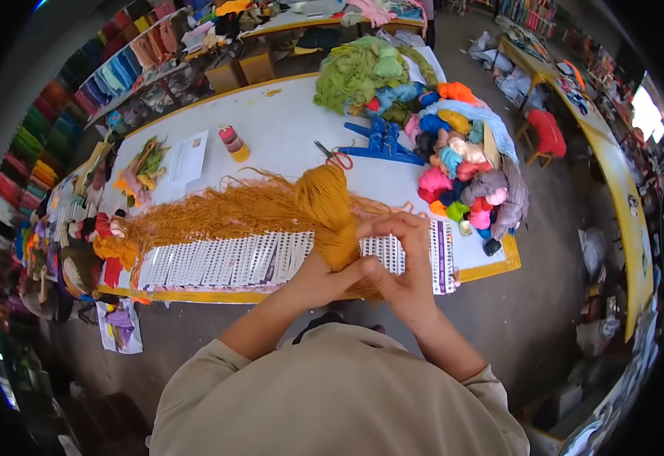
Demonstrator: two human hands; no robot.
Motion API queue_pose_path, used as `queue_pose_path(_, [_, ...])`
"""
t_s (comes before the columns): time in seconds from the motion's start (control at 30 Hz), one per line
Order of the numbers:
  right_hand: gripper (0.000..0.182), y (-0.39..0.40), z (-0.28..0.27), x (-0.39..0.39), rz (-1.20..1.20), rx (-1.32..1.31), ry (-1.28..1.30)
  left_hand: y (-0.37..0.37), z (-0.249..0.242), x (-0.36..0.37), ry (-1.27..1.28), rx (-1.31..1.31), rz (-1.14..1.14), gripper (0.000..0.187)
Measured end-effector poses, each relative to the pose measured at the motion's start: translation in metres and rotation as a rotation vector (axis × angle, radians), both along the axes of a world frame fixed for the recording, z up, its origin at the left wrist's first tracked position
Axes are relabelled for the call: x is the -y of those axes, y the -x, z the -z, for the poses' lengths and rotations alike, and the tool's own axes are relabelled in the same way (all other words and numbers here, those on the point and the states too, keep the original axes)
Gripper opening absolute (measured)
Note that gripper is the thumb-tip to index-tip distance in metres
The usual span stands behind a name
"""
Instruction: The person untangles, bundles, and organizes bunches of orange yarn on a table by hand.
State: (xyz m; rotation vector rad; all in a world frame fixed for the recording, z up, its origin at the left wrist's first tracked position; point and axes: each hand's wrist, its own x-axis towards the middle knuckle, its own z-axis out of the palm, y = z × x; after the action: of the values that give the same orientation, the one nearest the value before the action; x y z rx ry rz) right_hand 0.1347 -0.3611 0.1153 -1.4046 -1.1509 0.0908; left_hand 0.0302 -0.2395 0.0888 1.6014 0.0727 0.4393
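Note:
A hank of golden-brown yarn [323,199] stands upright in front of me, rounded at the top and narrow at its neck. My left hand [318,277] is closed round its lower part. My right hand [404,262] curves in from the other side, fingertips against the yarn near the neck and thumb tip meeting my left thumb. Whether a separate strand runs between the right fingers is too fine to tell. Behind and left of the hank lies a long spread of loose golden-brown yarn strands [218,213]. Beneath my hands runs a row of printed white cards with holes [218,262].
Red-handled scissors [338,158] and a blue plastic tool [381,144] lie beyond the hank. Mixed yarn balls [461,163] and green yarn [358,76] fill the table's right end. A cone of thread [234,144] and a paper sheet [189,157] lie left. A red-covered stool [543,135] stands right.

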Motion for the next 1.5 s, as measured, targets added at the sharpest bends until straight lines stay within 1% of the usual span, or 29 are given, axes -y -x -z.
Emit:
queue_pose_path(0.03, [0.043, -0.001, -0.002, -0.005, 0.030, 0.070, 0.084, -0.002, 0.007, -0.002, -0.035, 0.004, -0.067, 0.045])
queue_pose_path(0.07, [0.059, -0.003, 0.008, -0.010, 0.084, 0.110, 0.091, 0.000, 0.011, -0.009, -0.146, -0.130, -0.118, 0.034])
queue_pose_path(0.1, [0.059, -0.004, 0.014, -0.014, 0.088, 0.114, 0.094, 0.000, 0.014, -0.013, -0.143, -0.127, -0.114, 0.034])
queue_pose_path(0.17, [0.067, -0.008, 0.021, -0.022, 0.108, 0.181, 0.041, -0.005, 0.013, -0.020, -0.323, -0.363, -0.188, 0.023])
queue_pose_path(0.2, [0.071, -0.007, 0.024, -0.026, 0.110, 0.212, 0.050, -0.009, 0.019, -0.026, -0.387, -0.349, -0.212, 0.016])
queue_pose_path(0.27, [0.069, -0.006, 0.034, -0.042, 0.017, -0.184, 0.019, -0.014, 0.021, -0.036, -0.409, -0.348, -0.179, 0.017])
queue_pose_path(0.33, [0.066, -0.010, 0.031, -0.054, 0.004, -0.347, 0.014, -0.017, 0.023, -0.046, -0.436, -0.346, -0.144, 0.018])
queue_pose_path(0.4, [0.063, -0.012, 0.037, -0.064, 0.053, -0.470, -0.031, -0.017, 0.024, -0.055, -0.126, -0.034, -0.032, 0.033])
queue_pose_path(0.43, [0.059, -0.014, 0.045, -0.069, 0.131, -0.305, -0.025, -0.014, 0.035, -0.069, 0.218, -0.179, 0.211, 0.043])
queue_pose_path(0.47, [0.055, -0.016, 0.049, -0.072, 0.212, -0.146, -0.011, -0.012, 0.025, -0.075, 0.308, -0.217, 0.138, 0.038])
queue_pose_path(0.5, [0.047, -0.014, 0.046, -0.075, 0.242, -0.075, -0.006, -0.010, 0.014, -0.077, 0.404, -0.260, 0.067, 0.034])
queue_pose_path(0.53, [0.045, -0.017, 0.048, -0.075, 0.191, 0.006, 0.046, -0.011, 0.025, -0.083, 0.305, -0.268, 0.024, 0.027])
queue_pose_path(0.6, [0.048, -0.013, 0.036, -0.081, 0.141, 0.057, 0.110, -0.015, 0.036, -0.089, 0.106, -0.216, -0.087, 0.024])
queue_pose_path(0.63, [0.049, -0.014, 0.032, -0.086, 0.126, 0.141, 0.148, -0.016, 0.040, -0.092, 0.054, -0.192, -0.115, 0.021])
queue_pose_path(0.7, [0.050, -0.020, 0.036, -0.092, 0.097, 0.256, 0.234, -0.017, 0.059, -0.099, -0.023, -0.171, -0.136, 0.023])
queue_pose_path(0.73, [0.051, -0.022, 0.041, -0.095, 0.088, 0.221, 0.243, -0.017, 0.063, -0.103, -0.105, -0.169, -0.199, 0.021])
queue_pose_path(0.83, [0.052, -0.027, 0.053, -0.100, 0.030, 0.064, 0.270, -0.015, 0.075, -0.108, 0.084, -0.137, -0.209, 0.017])
queue_pose_path(0.87, [0.052, -0.028, 0.057, -0.102, -0.003, -0.008, 0.283, -0.011, 0.074, -0.113, -0.007, -0.170, -0.191, 0.016])
queue_pose_path(0.93, [0.047, -0.028, 0.067, -0.106, 0.045, 0.025, 0.236, -0.002, 0.068, -0.123, -0.123, -0.235, -0.186, 0.014])
queue_pose_path(1.0, [0.045, -0.031, 0.076, -0.114, 0.063, 0.086, 0.188, -0.005, 0.071, -0.127, -0.156, -0.061, -0.400, 0.014])
queue_pose_path(1.03, [0.045, -0.029, 0.081, -0.115, 0.030, -0.024, 0.299, -0.002, 0.070, -0.132, -0.063, -0.073, -0.423, 0.018])
queue_pose_path(1.07, [0.045, -0.026, 0.078, -0.116, -0.005, -0.138, 0.411, -0.002, 0.064, -0.133, -0.068, -0.065, -0.418, 0.018])
queue_pose_path(1.13, [0.044, -0.026, 0.074, -0.121, -0.028, -0.163, 0.411, -0.004, 0.057, -0.132, -0.178, -0.027, -0.427, 0.028])
queue_pose_path(1.17, [0.043, -0.025, 0.077, -0.124, -0.068, -0.064, 0.352, -0.006, 0.066, -0.139, -0.399, 0.020, -0.399, 0.037])
queue_pose_path(1.2, [0.042, -0.025, 0.078, -0.125, -0.108, 0.035, 0.292, -0.006, 0.072, -0.139, -0.400, 0.019, -0.397, 0.037])
queue_pose_path(1.27, [0.039, -0.027, 0.080, -0.124, -0.133, 0.055, 0.273, -0.005, 0.079, -0.141, -0.216, -0.115, -0.339, 0.037])
queue_pose_path(1.4, [0.033, -0.031, 0.082, -0.117, -0.138, -0.051, 0.448, -0.005, 0.081, -0.139, -0.269, -0.208, -0.335, 0.037])
queue_pose_path(1.47, [0.030, -0.037, 0.082, -0.113, -0.115, -0.080, 0.523, -0.009, 0.087, -0.137, -0.041, -0.230, -0.212, 0.034])
queue_pose_path(1.5, [0.028, -0.043, 0.083, -0.114, -0.093, 0.064, 0.462, -0.012, 0.086, -0.135, -0.038, -0.232, -0.212, 0.034])
